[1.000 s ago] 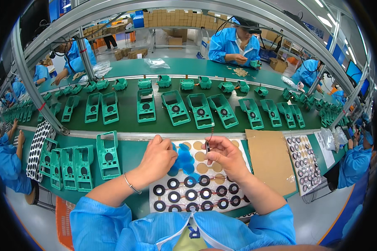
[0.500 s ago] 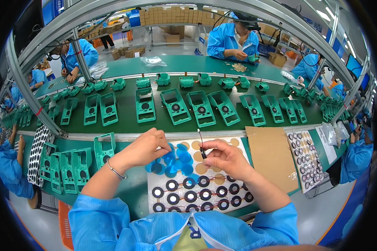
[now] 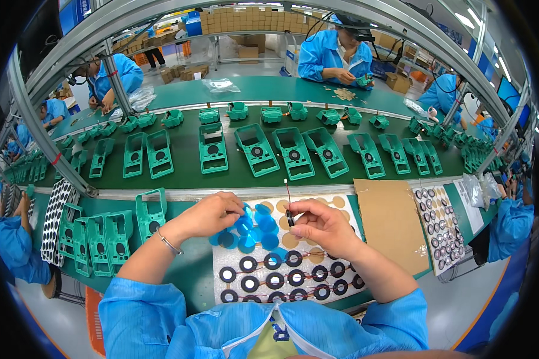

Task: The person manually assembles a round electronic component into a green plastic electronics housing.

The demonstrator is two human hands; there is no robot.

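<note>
Right hand (image 3: 320, 224): just right of the frame's centre, gripping a round black part edge-on between thumb and fingertips.
Round black part (image 3: 290, 218): near the centre of the frame, held up over the white sheet, apparently by the rim; a sound grip in judgement, sparing the flat faces from pressure and smudges.
Thin wire (image 3: 287, 192): rising from the part toward the top of the frame, tipped with a small white connector (image 3: 285, 180); best left slack and never used as a handle.
Left hand (image 3: 217, 214): left of centre, curled at the fingers beside the blue discs; impossible to tell whether pinching one or merely touching.
Blue discs (image 3: 263, 224): bunched and overlapping at the upper left of the sheet, thin in look; probably prone to clinging, so best parted singly, by the edge.
White sheet (image 3: 221, 258): lower centre, lying on the green worktop (image 3: 197, 257).
Black rings (image 3: 249, 263): in rows across the sheet's lower half, with reddish leads (image 3: 260, 261) between; worth keeping clear of, for fear of snags.
Tan discs (image 3: 290, 240): on the sheet's upper part, around the right hand.
Green housings (image 3: 154, 219): standing at the left of the frame, well apart from the sheet's held part.
</note>
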